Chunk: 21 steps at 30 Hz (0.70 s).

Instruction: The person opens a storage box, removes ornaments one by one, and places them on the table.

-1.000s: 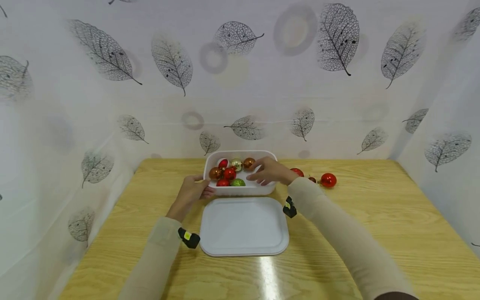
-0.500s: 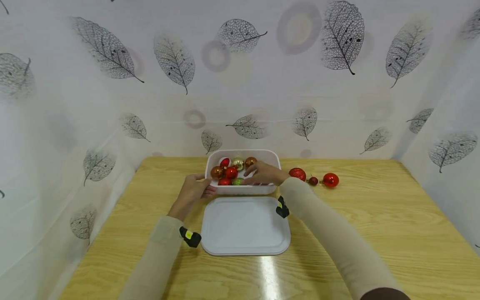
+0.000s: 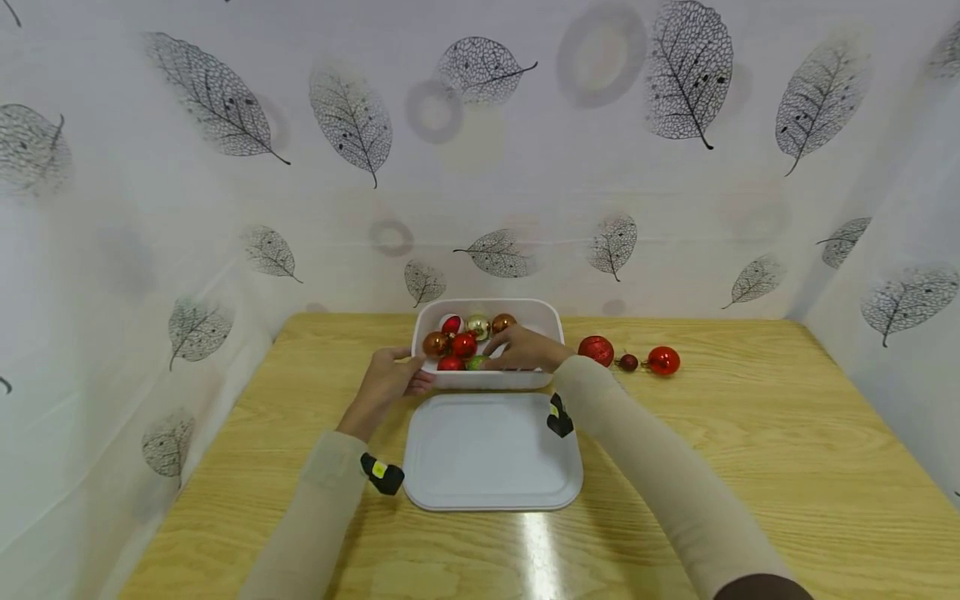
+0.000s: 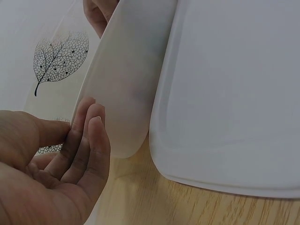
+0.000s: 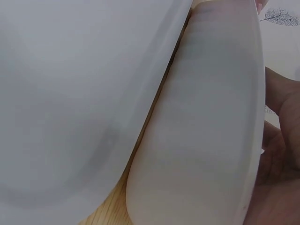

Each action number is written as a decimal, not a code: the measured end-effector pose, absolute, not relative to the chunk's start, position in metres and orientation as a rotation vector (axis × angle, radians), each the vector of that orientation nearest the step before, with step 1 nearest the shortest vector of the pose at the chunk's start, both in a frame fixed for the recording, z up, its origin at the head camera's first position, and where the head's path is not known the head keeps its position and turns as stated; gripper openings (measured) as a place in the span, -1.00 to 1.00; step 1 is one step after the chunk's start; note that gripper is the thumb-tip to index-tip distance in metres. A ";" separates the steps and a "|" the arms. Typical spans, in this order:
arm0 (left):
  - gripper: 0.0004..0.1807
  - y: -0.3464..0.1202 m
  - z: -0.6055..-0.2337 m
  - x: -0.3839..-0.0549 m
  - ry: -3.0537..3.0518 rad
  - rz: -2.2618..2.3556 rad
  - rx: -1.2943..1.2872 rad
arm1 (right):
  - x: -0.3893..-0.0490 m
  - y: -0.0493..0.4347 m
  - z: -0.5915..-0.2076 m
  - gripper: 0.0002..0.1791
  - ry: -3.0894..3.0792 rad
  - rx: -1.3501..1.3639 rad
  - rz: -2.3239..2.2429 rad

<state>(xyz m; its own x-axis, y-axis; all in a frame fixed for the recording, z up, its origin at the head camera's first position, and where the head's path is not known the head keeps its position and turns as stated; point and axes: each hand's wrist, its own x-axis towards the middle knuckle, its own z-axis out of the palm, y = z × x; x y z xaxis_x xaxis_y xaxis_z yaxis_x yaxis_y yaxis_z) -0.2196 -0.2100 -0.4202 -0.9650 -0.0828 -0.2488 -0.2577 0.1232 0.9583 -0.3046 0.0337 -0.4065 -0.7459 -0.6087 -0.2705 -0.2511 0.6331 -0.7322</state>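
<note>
My left hand (image 3: 386,383) steadies the left front corner of a white plastic box (image 3: 491,381). In the left wrist view its thumb (image 4: 54,133) is at the rim and the fingers press the outer wall. My right hand (image 3: 528,348) reaches inside the box, its fingertips right at a shiny green Christmas bauble (image 3: 476,362); I cannot tell whether they grip it. Beside it lie red baubles (image 3: 464,344), orange-brown ones (image 3: 436,344), a pale gold one (image 3: 477,326) and a red-and-white one (image 3: 451,324). The box wall hides the right fingertips in the right wrist view.
A white lid (image 3: 492,450) lies flat just in front of the box. On the wooden table (image 3: 750,433), to the right of the box, rest a large red bauble (image 3: 596,351), a small dark red one (image 3: 627,362) and a shiny red one (image 3: 663,361). Leaf-patterned cloth (image 3: 525,167) stands behind.
My right hand has moved left and down within the box to the green bauble, uncovering more of the baubles on the table. The left hand has stayed at the box corner.
</note>
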 end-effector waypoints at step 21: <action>-0.51 -0.209 -0.421 -0.219 2.251 1.965 -0.355 | -0.299 0.029 -0.404 -0.66 2.377 -0.730 -0.961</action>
<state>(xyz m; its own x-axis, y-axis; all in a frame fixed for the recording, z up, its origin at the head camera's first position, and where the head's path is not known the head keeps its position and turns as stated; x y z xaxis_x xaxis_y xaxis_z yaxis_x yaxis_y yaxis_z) -0.2190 -0.2091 -0.4208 -0.9635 -0.0895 -0.2524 -0.2621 0.1229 0.9572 -0.2991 0.0286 -0.4044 -0.7475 -0.6262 -0.2216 -0.2961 0.6127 -0.7327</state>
